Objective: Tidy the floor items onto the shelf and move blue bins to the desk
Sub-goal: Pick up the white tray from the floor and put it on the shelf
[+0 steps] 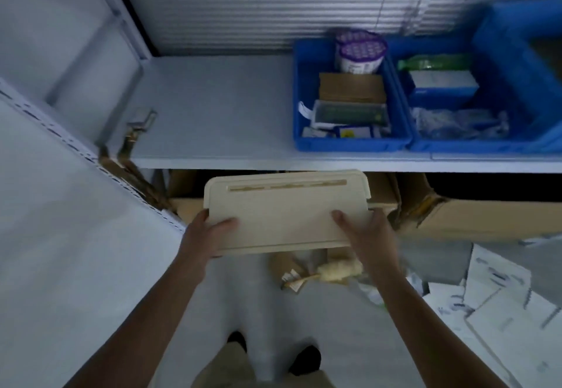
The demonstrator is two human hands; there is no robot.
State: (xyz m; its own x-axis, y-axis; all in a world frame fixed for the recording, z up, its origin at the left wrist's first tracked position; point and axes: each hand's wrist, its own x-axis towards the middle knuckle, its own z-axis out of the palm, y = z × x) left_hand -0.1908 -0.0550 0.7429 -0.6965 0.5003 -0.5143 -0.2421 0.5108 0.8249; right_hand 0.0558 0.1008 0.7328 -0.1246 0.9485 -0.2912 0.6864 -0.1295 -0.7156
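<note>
Hands are carrying a flat cream panel (286, 214) level, just below and in front of the white shelf (213, 108). Left hand (209, 232) is gripping the near-left corner, thumb on top, fingers hidden beneath; right hand (365, 235) is doing the same at the near-right corner. Panel is off the floor, not yet on the shelf. Shelf's left half is looking bare, so that is likely the spot. To land it well, the person should be lifting the far edge clear of the shelf lip, keeping it flat, sliding it in left of the blue bins (349, 95), which are sitting on the shelf's right part. Loose papers (501, 302) and a cardboard box (474, 217) are waiting on the floor.
</note>
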